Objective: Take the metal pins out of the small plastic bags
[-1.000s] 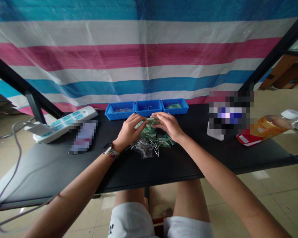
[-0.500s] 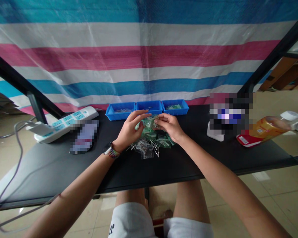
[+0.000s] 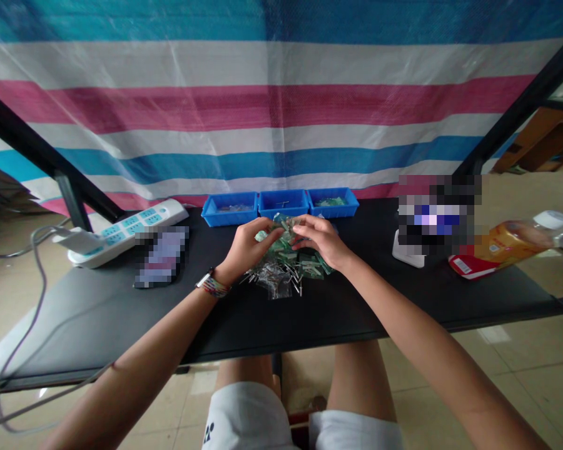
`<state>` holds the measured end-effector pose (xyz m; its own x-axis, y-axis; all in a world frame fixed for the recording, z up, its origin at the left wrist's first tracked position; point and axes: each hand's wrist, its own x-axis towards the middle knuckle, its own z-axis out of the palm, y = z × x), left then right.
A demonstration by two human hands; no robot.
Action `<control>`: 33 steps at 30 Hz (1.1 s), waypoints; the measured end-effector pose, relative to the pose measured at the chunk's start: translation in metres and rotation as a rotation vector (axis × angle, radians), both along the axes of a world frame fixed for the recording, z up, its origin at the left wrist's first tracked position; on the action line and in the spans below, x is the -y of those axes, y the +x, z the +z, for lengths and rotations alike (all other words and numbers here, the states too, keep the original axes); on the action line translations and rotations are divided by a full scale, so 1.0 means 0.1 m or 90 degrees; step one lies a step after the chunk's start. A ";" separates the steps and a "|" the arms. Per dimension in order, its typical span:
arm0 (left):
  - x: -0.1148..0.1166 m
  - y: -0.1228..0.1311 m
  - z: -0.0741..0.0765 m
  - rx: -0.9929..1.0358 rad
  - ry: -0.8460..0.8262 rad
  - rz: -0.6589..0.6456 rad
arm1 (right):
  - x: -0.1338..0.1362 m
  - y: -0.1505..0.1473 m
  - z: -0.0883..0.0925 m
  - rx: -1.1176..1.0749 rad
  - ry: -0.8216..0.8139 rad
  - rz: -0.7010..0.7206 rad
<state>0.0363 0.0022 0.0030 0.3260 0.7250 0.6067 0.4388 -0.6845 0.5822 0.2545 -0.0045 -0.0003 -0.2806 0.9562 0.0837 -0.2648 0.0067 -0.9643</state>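
Observation:
Between my two hands is a small clear-green plastic bag [image 3: 286, 224], raised just over a pile on the black table. My left hand [image 3: 248, 247] pinches its left side with thumb and fingers. On the other side, my right hand [image 3: 326, 242] grips the bag with thumb and forefinger. Below them lies a heap of green packets [image 3: 312, 265], a clear bag of small parts [image 3: 276, 279] and several loose metal pins [image 3: 295, 275] that look like rivets. What is inside the held bag is too small to make out.
Three blue bins [image 3: 283, 203] stand in a row behind the pile, with small items inside. A white power strip [image 3: 131, 231] and a blurred phone-like object [image 3: 163, 256] are at left. At right are a white object [image 3: 408, 250] and an orange drink bottle [image 3: 502, 247] lying down.
My left hand's fingers, spread out before, have closed onto the bag. My right hand keeps hold of it with little movement. The view has shifted slightly.

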 end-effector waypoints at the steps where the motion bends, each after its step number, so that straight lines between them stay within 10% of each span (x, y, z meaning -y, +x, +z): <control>1: 0.01 0.01 0.01 0.002 -0.021 -0.002 | 0.00 -0.01 -0.01 0.012 0.008 -0.001; 16: -0.14 -0.08 -0.22 -0.276 0.022 -0.008 | -0.61 0.65 -0.18 0.008 0.122 -0.473; 26: -0.07 -0.05 -0.14 -0.308 -0.026 0.004 | -0.19 0.21 -0.17 0.602 0.504 -0.137; 33: -0.06 -0.04 -0.10 -0.275 -0.022 0.007 | -0.19 0.11 -0.24 0.710 0.575 -0.096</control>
<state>0.0323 0.0078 -0.0072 0.5366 0.7476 0.3914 0.6543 -0.6615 0.3664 0.2657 0.0149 -0.0248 -0.5046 0.7221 0.4732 0.6679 0.6739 -0.3160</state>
